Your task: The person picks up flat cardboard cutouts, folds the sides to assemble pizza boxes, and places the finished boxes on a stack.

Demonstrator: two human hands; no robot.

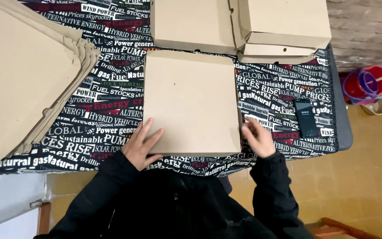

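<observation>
A closed, square brown cardboard box (191,99) lies flat in the middle of the table. My left hand (141,145) rests flat on its near left corner, fingers spread. My right hand (258,138) is at the box's near right corner, fingers curled against the side edge; it looks blurred. Both arms are in black sleeves.
A fanned stack of flat cardboard blanks (23,71) covers the table's left side. Folded boxes (284,26) stand stacked at the far edge. A dark phone (306,117) lies at the right on the printed black tablecloth (111,110). A red bucket (368,84) sits on the floor beyond.
</observation>
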